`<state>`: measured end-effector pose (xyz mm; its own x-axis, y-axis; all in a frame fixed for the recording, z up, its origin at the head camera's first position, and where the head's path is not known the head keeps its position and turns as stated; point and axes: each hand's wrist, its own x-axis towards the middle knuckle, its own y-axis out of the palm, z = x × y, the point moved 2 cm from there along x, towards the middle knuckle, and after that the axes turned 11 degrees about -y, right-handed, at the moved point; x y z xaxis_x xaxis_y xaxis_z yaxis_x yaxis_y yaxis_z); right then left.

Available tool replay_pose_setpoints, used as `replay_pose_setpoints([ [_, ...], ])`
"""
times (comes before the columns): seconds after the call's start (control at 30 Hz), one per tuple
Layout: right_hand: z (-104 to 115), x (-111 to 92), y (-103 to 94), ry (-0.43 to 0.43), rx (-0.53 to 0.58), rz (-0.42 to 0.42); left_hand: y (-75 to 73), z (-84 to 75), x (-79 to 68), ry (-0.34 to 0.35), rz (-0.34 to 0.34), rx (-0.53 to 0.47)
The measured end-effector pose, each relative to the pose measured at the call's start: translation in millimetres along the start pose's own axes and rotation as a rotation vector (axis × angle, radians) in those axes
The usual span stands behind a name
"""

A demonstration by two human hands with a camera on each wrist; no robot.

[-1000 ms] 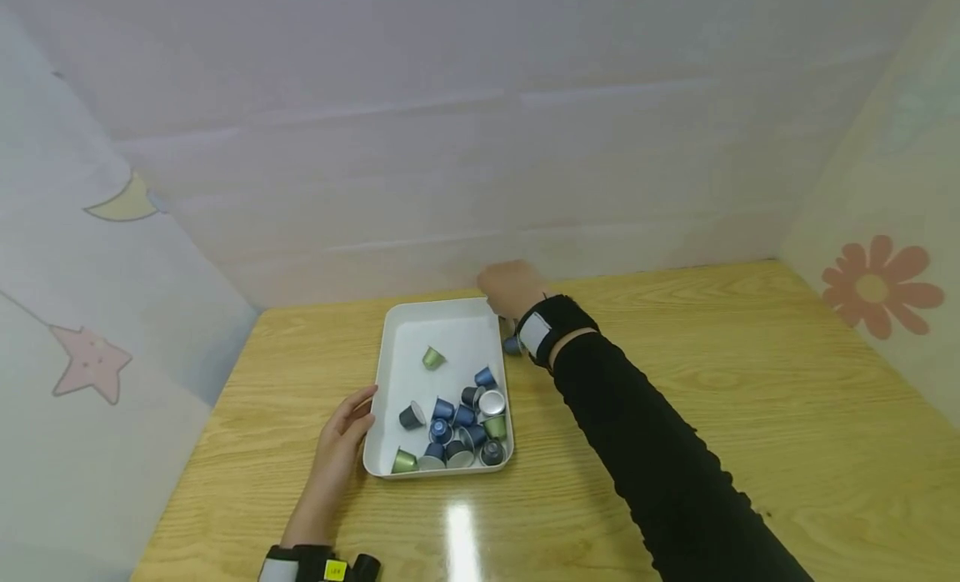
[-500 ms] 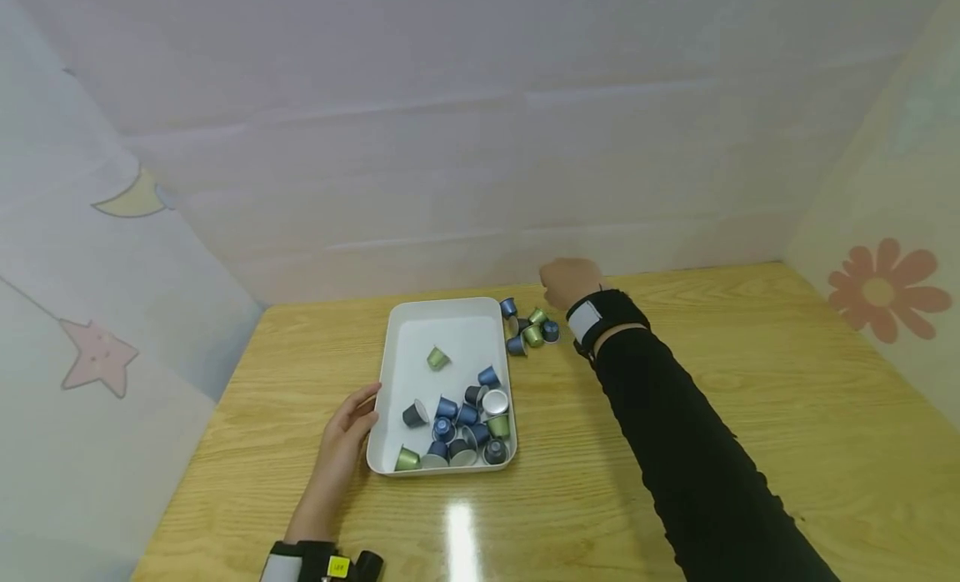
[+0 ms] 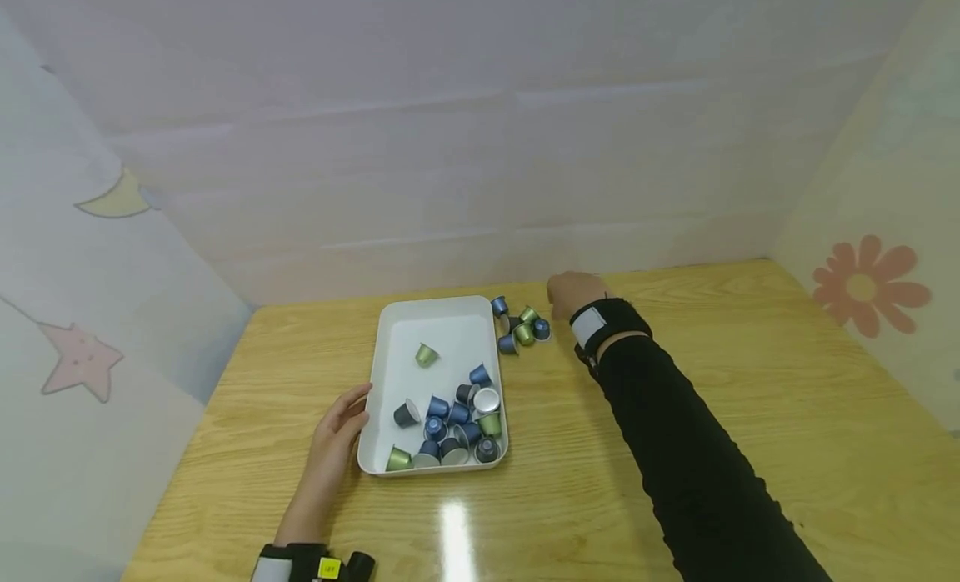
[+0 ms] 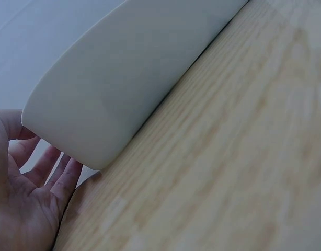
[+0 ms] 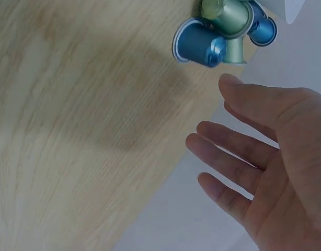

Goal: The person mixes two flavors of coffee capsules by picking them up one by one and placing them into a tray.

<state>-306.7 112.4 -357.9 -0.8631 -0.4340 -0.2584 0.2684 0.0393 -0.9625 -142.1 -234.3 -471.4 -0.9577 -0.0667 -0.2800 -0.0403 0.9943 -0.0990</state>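
A white tray (image 3: 397, 319) lies on the wooden table, with several blue, dark and green coffee capsules (image 3: 459, 413) mostly gathered at its near right corner. My left hand (image 3: 337, 428) rests along the tray's left side; in the left wrist view its relaxed fingertips meet the tray's wall (image 4: 98, 99). Against the tray's far right side sits a small cluster of capsules, among them a green capsule (image 3: 524, 334) and a blue capsule (image 5: 198, 44). Just right of this cluster hovers my right hand (image 3: 576, 295). Its fingers (image 5: 226, 157) are loosely extended and hold nothing.
Behind the tray, a white wall covering (image 3: 375, 269) meets the table's far edge. Patterned side panels stand left and right, one with a red flower (image 3: 870, 286). Wooden tabletop (image 3: 675, 398) stretches right of the tray.
My right hand has moved right from above the cluster by the tray's far corner, which uncovers those capsules, then slightly down. My left hand stays at the tray's side.
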Motion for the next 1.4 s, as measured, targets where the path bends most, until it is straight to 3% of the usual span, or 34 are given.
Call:
replay_pose_setpoints([
  [0.57,2.9,12.4,40.5,-0.027,-0.035,-0.054,4.9,-1.0,-4.0,0.003,0.012,-0.024],
  [0.97,23.9,12.3,21.8,-0.092,-0.068,-0.029,3.8,-0.3,-1.3,0.017,-0.003,-0.025],
  [1.1,28.9,14.9,25.2,-0.083,-0.09,0.001,4.7,0.2,-2.0,0.007,0.003,-0.026],
  [1.4,25.9,21.5,37.9,-0.064,-0.122,-0.029,6.8,-1.3,-1.7,0.01,0.011,-0.043],
])
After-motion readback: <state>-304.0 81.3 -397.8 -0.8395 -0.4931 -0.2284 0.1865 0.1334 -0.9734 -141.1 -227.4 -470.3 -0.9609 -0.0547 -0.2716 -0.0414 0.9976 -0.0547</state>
